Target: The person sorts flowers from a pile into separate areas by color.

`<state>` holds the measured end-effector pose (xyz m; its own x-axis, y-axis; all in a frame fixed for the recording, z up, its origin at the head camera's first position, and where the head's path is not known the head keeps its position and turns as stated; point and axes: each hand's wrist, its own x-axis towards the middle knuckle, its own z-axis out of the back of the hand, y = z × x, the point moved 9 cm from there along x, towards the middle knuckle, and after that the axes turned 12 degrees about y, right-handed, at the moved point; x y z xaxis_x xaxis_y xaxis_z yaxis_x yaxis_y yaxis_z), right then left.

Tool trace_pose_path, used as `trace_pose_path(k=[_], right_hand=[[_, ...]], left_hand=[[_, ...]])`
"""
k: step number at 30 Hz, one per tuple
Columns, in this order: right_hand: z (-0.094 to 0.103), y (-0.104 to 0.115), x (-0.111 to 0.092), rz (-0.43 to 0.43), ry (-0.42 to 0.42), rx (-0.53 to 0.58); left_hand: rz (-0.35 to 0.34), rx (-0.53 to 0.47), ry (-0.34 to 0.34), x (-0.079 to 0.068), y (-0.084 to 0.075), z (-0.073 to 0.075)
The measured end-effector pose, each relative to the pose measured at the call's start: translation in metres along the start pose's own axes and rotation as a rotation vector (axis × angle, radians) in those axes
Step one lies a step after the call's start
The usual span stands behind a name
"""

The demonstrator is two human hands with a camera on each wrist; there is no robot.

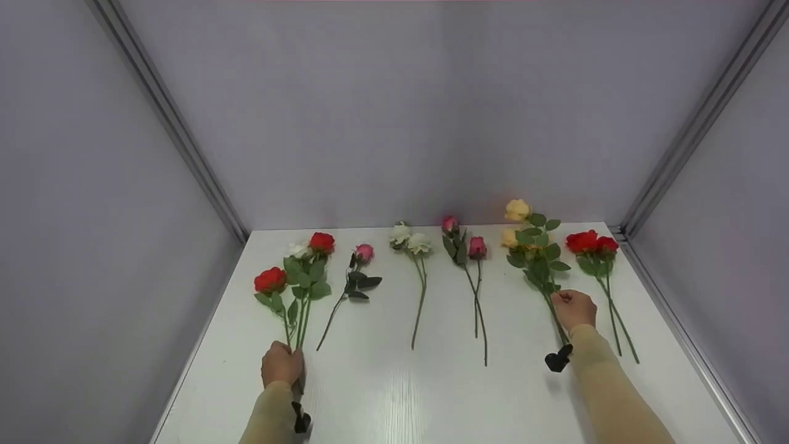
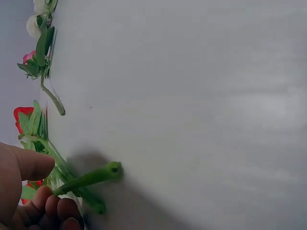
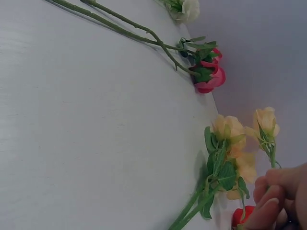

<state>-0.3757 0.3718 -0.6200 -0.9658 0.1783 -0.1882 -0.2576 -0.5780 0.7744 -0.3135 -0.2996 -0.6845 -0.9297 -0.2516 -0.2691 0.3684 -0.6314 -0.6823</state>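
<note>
- Grey walls [image 1: 370,111] stand round the white worktop [image 1: 370,333].
- Flowers [image 1: 420,243] lie with tops near the back, maybe for easy grabbing.
- Left hand [image 1: 282,364]: fingers curled round stems [image 2: 91,179] of red and white flowers [image 1: 270,280]; how many is hard to tell.
- Right hand [image 1: 574,308]: pinches one yellow flower [image 3: 266,123] by its stem.

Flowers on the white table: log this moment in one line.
left hand: holds green stem | right hand: pinches yellow rose's stem | pink roses: lying on table
</note>
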Motion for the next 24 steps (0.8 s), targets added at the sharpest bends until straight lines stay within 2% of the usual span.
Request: trace_pose_path(k=[4,12,18,24], right_hand=[[-0.005,-0.005,0.006,-0.022,0.013,-0.012],[-0.014,-0.017,0.013,-0.032,0.044,-0.074],[-0.022,-0.030,0.009,-0.050,0.057,-0.078],[-0.030,-0.034,0.004,-0.056,0.052,-0.055]], left_hand=[[0.028,-0.027,0.017,0.000,0.005,-0.002],[0.022,-0.015,0.060,0.003,0.010,-0.004],[0.032,-0.014,0.087,0.003,0.015,-0.006],[0.041,-0.008,0.109,0.006,0.018,-0.008]])
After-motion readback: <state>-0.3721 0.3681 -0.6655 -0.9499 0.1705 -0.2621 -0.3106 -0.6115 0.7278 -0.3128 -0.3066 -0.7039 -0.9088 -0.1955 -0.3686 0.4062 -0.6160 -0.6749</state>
